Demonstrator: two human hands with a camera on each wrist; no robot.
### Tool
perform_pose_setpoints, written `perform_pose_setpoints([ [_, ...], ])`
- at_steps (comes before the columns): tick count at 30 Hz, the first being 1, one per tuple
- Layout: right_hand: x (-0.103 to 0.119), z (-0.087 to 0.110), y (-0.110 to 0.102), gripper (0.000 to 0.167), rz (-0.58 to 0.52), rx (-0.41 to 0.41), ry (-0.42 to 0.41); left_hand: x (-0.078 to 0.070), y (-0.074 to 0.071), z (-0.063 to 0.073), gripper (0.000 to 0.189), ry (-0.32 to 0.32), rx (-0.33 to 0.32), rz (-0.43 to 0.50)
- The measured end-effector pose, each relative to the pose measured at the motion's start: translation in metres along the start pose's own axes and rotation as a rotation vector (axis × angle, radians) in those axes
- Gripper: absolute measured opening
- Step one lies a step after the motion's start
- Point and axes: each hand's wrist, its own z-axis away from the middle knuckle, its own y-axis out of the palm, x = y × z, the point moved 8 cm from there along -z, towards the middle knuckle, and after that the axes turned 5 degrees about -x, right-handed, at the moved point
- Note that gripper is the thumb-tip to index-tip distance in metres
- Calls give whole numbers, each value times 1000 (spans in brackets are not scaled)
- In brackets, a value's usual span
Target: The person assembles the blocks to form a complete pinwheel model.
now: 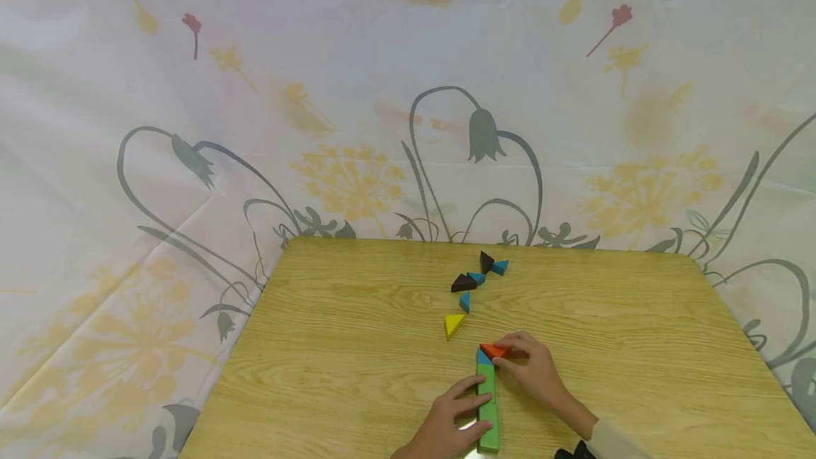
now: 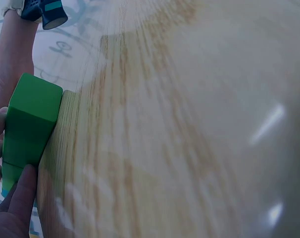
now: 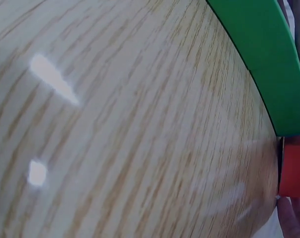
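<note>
From where I stand, two green blocks, a near one point(image 1: 489, 438) and a far one point(image 1: 488, 389), lie end to end on the wooden table point(image 1: 319, 346); a small blue triangle point(image 1: 483, 358) sits at the far end of that row. The left hand point(image 1: 445, 422) comes in from the row's left side; its fingers are spread apart and rest on the green blocks, pressing rather than clenched around them. The right hand point(image 1: 534, 368) grasps a red triangle point(image 1: 494, 352), pinched between thumb and fingers; the piece is at the row's far end, right beside the small blue triangle.

Beyond the hands, loose pieces straggle away in a crooked line; first a yellow triangle point(image 1: 453, 325), then a lone blue triangle point(image 1: 465, 302); farther on, a dark brown triangle point(image 1: 463, 282) with a blue piece point(image 1: 476, 278) at its right end; last, near the table's back edge, another dark triangle point(image 1: 486, 261) with a bright blue wedge point(image 1: 500, 268) close on its right. Behind the table hangs a pale cloth point(image 1: 319, 20) printed with grey and yellow flowers; a light sleeve point(image 1: 615, 441) covers the right forearm.
</note>
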Motion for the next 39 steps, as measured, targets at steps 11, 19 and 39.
perform_pose_setpoints([
  [11,3,-3,5,23,14,33,-8,-3,0,0,44,2,3,14],
  [19,4,-3,9,21,-45,60,-14,-1,-1,0,45,11,-6,-47],
  [39,4,-4,13,15,-41,100,-3,0,-1,1,44,62,-18,-125],
])
